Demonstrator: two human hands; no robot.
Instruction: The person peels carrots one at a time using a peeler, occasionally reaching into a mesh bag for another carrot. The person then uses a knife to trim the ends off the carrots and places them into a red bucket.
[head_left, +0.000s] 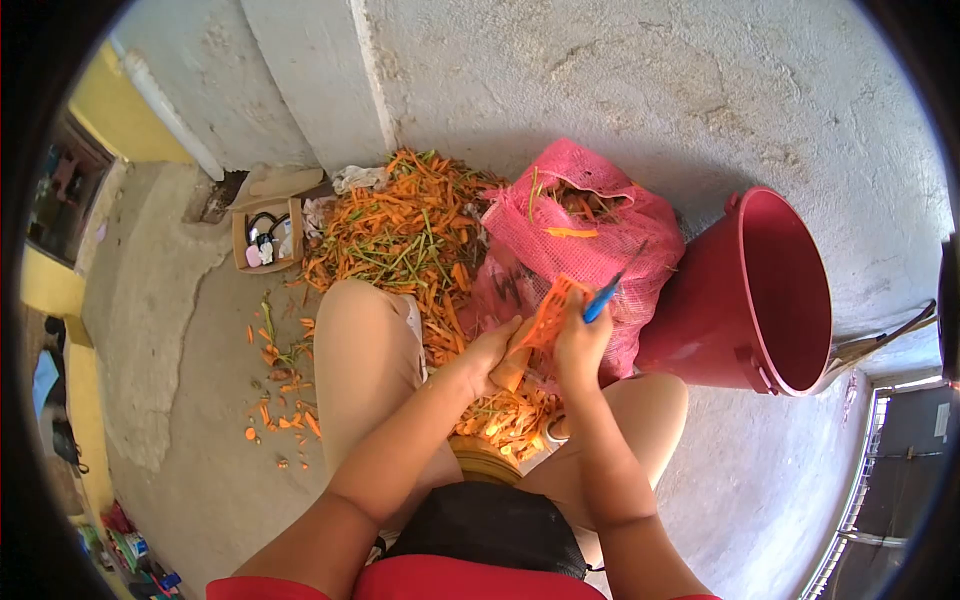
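Note:
Between my knees, my left hand [488, 358] is closed around a thick peeled carrot [512, 369]. My right hand [582, 345] grips a flat orange peeler with slots [550, 312], held against or just above the carrot; contact is hard to make out. The same hand also holds a knife with a blue handle [602, 300], its thin dark blade pointing up and away. Beneath both hands lie orange carrot peelings [510, 425]. Right behind the tools stands a pink mesh sack [590, 245], with carrots showing at its opening.
A large heap of carrot peelings and green stems [400, 220] lies against the wall. At its left is a small cardboard box [268, 236] with odds and ends. A dark red bucket [700, 300] leans tilted on the right. Scattered scraps [285, 400] dot the concrete floor.

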